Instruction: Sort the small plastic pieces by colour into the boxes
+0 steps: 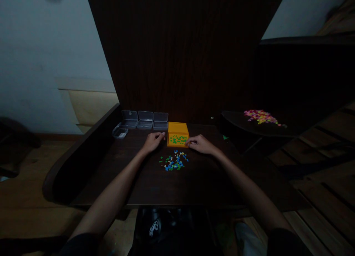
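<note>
Clear plastic boxes [145, 124] stand at the left of the surface [155, 191], then comes the left hand [154, 142], fingers loosely curled, any grip impossible to tell. Beside it the yellow box [178, 128] lies open, green pieces [175, 140] inside and mixed small pieces [174, 166] before it. The right hand [201, 143] has bent fingers at the box's right edge, whether pinching anything unclear; farther right lies a pink-and-yellow heap [260, 116].

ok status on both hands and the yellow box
Right hand at yellow box, right edge. Left hand left of box. Box open, green pieces inside. Loose mixed pieces in front, not blocking it.
</note>
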The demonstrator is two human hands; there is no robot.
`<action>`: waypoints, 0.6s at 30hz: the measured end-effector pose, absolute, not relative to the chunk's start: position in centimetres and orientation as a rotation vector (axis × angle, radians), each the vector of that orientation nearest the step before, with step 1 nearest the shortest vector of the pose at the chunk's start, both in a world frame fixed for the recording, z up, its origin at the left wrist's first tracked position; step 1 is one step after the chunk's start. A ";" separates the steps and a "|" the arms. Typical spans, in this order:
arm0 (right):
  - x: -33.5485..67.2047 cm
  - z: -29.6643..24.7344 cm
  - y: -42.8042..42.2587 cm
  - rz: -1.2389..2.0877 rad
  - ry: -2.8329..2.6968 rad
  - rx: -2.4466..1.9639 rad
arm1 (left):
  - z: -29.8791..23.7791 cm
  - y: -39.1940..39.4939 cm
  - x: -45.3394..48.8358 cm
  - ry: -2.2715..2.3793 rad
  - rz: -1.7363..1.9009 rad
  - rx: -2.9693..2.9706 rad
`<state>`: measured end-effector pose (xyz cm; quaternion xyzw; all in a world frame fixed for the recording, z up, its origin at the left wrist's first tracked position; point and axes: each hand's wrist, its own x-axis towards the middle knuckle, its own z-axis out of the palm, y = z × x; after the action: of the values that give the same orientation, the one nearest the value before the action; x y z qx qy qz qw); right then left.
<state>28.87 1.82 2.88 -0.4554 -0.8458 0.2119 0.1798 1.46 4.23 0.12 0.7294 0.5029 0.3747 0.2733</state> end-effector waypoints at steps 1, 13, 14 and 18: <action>28.9 2.8 1.5 0.620 -2.393 -1.259 | 0.0 4.0 1.1 1.314 0.956 1.994; 27.6 0.1 -0.2 0.643 -2.385 -1.164 | -0.3 0.9 0.3 0.940 0.676 2.248; 27.5 0.0 -0.5 0.621 -2.389 -1.162 | -0.3 1.0 0.2 0.935 0.660 2.241; 27.1 -0.1 -1.5 0.543 -2.434 -1.141 | -0.3 1.4 -0.3 0.935 0.628 2.154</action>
<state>27.13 -1.54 -0.09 -0.4078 -0.8700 0.1940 0.1982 -0.35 1.40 -0.25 0.8307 0.3607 0.2423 0.3481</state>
